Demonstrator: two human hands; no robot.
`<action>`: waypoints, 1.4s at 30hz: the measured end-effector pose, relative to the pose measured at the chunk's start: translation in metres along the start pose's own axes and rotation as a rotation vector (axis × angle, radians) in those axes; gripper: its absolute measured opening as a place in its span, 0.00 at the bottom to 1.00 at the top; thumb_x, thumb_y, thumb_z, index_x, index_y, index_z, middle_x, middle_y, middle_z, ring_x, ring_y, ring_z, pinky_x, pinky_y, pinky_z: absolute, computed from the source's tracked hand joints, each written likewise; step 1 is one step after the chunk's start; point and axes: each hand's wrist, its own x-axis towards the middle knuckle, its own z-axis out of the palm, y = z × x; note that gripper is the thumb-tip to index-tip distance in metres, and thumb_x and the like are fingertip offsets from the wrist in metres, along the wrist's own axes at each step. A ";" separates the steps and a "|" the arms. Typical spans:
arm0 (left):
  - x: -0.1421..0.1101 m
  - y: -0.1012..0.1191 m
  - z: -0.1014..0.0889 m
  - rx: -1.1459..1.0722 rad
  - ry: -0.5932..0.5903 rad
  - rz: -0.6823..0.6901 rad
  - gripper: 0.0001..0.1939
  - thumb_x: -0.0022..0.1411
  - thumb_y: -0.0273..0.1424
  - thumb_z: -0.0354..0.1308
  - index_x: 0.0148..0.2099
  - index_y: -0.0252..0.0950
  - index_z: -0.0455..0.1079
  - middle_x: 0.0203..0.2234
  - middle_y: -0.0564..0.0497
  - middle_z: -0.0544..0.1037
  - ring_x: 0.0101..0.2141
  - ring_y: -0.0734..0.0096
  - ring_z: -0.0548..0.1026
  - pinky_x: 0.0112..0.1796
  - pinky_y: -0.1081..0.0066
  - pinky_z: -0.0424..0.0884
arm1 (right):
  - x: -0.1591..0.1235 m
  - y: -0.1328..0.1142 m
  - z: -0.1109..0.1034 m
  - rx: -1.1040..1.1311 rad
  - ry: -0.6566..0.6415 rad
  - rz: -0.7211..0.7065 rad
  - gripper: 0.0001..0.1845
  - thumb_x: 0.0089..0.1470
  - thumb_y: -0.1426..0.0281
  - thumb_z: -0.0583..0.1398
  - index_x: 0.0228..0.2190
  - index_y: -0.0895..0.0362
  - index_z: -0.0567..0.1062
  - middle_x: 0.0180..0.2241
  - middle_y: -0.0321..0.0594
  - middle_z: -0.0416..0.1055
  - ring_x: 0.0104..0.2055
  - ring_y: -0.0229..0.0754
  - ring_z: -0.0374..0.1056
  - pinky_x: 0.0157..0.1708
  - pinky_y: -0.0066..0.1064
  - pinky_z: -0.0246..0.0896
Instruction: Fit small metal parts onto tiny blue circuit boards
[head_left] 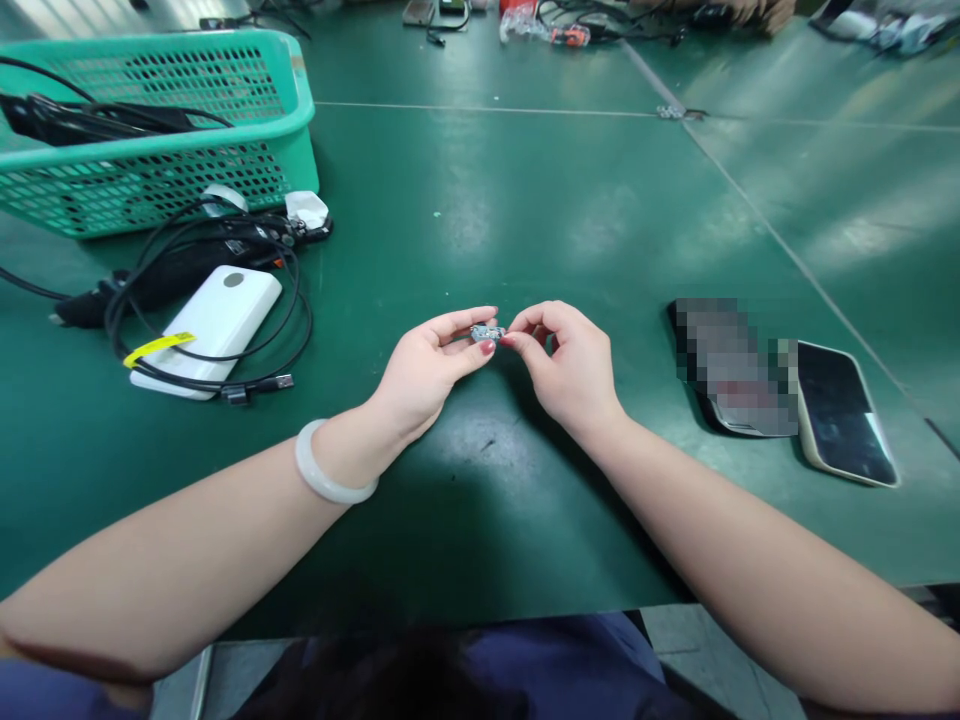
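Between my two hands, just above the green table (480,230), is a small grey-silver piece (486,333) with fine detail, perhaps a little electronic part; its kind is too small to tell. My left hand (431,365) pinches it between thumb and fingers from the left. The thumb and index finger of my right hand (566,360) close on its right end. The fingertips cover parts of the piece. A pale bangle (330,465) circles my left wrist.
At left, a green plastic basket (187,150) holds black cables. Before it lie a black power tool (187,265), a white power bank (225,320) and a looped cable (304,320). Two phones, one dark (694,350) and one light-cased (844,410), lie at right. Cables (600,20) lie along the far edge.
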 end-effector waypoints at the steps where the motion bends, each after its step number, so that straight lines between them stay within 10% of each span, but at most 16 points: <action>1: 0.000 0.000 0.000 0.002 -0.008 0.008 0.18 0.46 0.24 0.69 0.42 0.35 0.76 0.36 0.50 0.80 0.40 0.71 0.77 0.54 0.62 0.67 | 0.000 0.000 0.000 0.016 -0.003 0.009 0.04 0.52 0.72 0.61 0.25 0.54 0.72 0.26 0.32 0.70 0.28 0.36 0.62 0.31 0.31 0.57; 10: 0.001 -0.003 -0.001 0.016 -0.025 0.050 0.18 0.47 0.23 0.68 0.42 0.35 0.71 0.32 0.52 0.79 0.36 0.74 0.77 0.50 0.65 0.70 | 0.002 0.004 -0.002 0.169 -0.059 0.119 0.03 0.50 0.69 0.62 0.25 0.54 0.75 0.26 0.33 0.71 0.27 0.36 0.63 0.31 0.31 0.60; 28: 0.004 -0.006 -0.002 0.058 0.052 -0.004 0.13 0.53 0.18 0.60 0.41 0.34 0.69 0.32 0.53 0.76 0.32 0.78 0.75 0.43 0.69 0.70 | 0.013 0.031 0.001 -0.353 -0.232 -0.101 0.12 0.57 0.75 0.57 0.34 0.55 0.81 0.36 0.43 0.78 0.39 0.46 0.68 0.45 0.41 0.63; 42: 0.000 -0.002 0.002 0.170 0.036 0.010 0.12 0.56 0.20 0.58 0.42 0.36 0.66 0.31 0.52 0.78 0.29 0.77 0.75 0.38 0.69 0.70 | 0.013 0.028 -0.008 -0.363 -0.197 0.042 0.08 0.53 0.74 0.58 0.28 0.54 0.78 0.28 0.38 0.76 0.34 0.44 0.68 0.37 0.38 0.62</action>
